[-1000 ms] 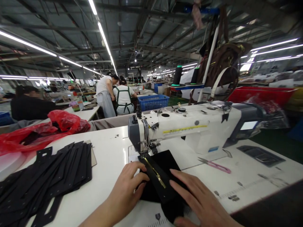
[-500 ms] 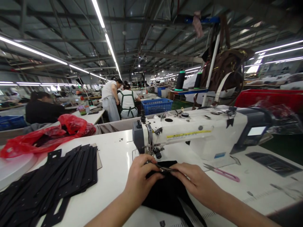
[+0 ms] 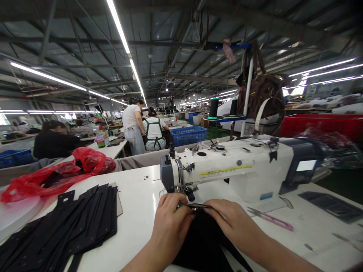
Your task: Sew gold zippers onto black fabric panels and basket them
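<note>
the black cloth [image 3: 202,241] is in front of the sewing machine [image 3: 227,166], on the near side of its needle end, and it hangs down from the two hands toward the white table [image 3: 134,200]. its upper edge is raised and folded, with a little shine of metal along it; i cannot tell exactly what this metal part is.

the left hand [image 3: 171,223] holds the left end of this edge, its thumb and fingers closed narrowly on it. the right hand [image 3: 232,217] pinches the other end, also narrowly, between the thumb and the fingers. the hands are near each other but do not touch.

to the right of the right hand, the pink thread snips [image 3: 273,219] lie on the table, with the blades pointing to the machine. on the left side, a spread pile of black strips [image 3: 82,223] lies, and behind it is a red plastic bag [image 3: 62,173]. behind the machine stand two black thread spools [image 3: 213,108], near a hanging brown bag [image 3: 263,98]. farther away, two persons [image 3: 143,128] in white tops are beside a blue basket [image 3: 188,136].
</note>
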### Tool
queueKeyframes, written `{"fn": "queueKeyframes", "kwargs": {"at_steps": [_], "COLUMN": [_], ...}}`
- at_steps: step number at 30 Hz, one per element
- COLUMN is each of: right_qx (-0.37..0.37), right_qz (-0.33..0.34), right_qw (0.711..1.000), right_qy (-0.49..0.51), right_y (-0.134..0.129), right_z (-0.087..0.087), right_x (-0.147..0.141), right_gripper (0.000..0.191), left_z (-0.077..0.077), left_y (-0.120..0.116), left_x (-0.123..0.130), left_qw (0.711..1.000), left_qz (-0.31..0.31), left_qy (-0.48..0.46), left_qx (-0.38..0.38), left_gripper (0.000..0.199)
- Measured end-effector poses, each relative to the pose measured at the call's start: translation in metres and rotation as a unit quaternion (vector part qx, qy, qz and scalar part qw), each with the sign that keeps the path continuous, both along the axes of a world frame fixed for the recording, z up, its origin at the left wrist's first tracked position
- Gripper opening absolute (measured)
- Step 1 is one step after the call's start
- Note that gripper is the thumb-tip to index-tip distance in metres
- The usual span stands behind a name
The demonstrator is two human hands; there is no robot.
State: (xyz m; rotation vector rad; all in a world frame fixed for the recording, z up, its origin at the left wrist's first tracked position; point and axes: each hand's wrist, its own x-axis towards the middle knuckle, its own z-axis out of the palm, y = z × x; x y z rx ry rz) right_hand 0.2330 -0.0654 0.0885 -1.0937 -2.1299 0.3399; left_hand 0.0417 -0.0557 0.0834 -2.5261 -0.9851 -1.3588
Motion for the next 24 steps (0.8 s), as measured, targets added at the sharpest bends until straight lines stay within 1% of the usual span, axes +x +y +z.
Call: {"fn": "queueKeyframes", "kwargs": {"at_steps": [3,6,11,13,16,19,20,21,23,24], "right_qx": [0.005,0.03,0.041,0.043,0.057,0.08,0.105,0.148,0.269,0.323], "right_qz": [0.006,0.016,0.016,0.019,0.025,0.022,0.014,-0.003,-0.05,-0.064], "right_qw": [1.0,0.999,0.999,0.999,0.998,0.996,0.994,0.989,0.962,0.944], "right_qy": [0.0,-0.01,-0.019,-0.013,-0.01,-0.021,-0.022,-0.021,-0.017,-0.019], "right_y": [-0.001,-0.001,-0.002,-0.003,-0.002,0.001,0.0,-0.002,-0.013,-0.021], "right_z": [0.0,0.002,0.001,-0.001,-0.004,0.0,0.003,0.006,0.007,0.005], "right_x": [-0.003,-0.004,0.0,0.0,-0.002,-0.001,0.0,0.0,-0.001,-0.005], "right_gripper": [0.023,0.022,0.021,0.02,0.021,0.021,0.021,0.021,0.018,0.017], "left_z": [-0.002,-0.005,-0.011,-0.012,-0.01,-0.007,-0.006,-0.005,-0.003,-0.002], "left_y": [-0.002,-0.001,0.001,-0.002,-0.006,-0.006,-0.004,-0.003,0.001,0.002], "left_x": [0.0,-0.002,-0.009,-0.009,-0.004,0.002,0.003,0.004,0.003,0.003], "left_qw": [0.999,0.998,1.0,1.0,0.999,0.998,0.998,0.998,0.999,0.999], "left_qz": [-0.019,-0.032,0.02,0.014,-0.01,-0.013,-0.011,-0.008,0.002,0.006], "left_qy": [-0.039,-0.032,-0.003,-0.008,-0.041,-0.063,-0.064,-0.061,-0.043,-0.032], "left_qx": [0.03,0.049,0.008,0.013,0.021,-0.014,-0.023,-0.026,-0.018,-0.009], "left_gripper": [0.017,0.021,0.017,0.016,0.012,0.005,0.004,0.005,0.008,0.008]}}
